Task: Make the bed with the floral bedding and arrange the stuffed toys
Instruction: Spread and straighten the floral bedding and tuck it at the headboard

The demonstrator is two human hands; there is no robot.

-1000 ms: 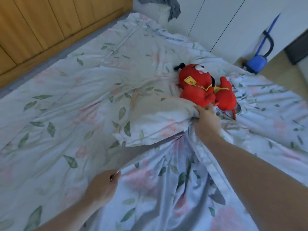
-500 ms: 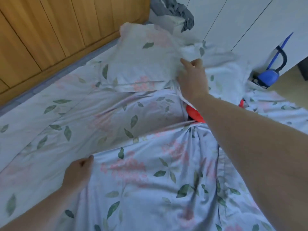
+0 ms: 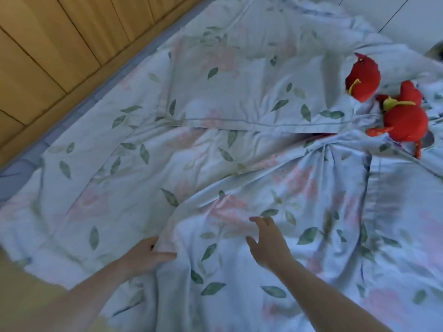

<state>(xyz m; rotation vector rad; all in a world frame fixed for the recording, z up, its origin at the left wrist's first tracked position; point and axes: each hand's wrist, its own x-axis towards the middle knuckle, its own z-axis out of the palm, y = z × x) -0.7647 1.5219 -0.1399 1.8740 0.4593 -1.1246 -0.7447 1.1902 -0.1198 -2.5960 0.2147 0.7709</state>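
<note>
Gripping duvet edge w/ left hand; right hand spread above.

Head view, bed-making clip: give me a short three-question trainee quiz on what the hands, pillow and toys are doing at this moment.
1. True or false: the left hand is pinching an edge of the floral duvet.
2. Is the right hand A) gripping the pillow, B) open over the duvet, or C) holding a toy?
3. Fill in: the red stuffed toys lie beside the ____ end of the floral pillow, as seen from the head camera.

Key: 1 true; 2 B; 3 right.
</note>
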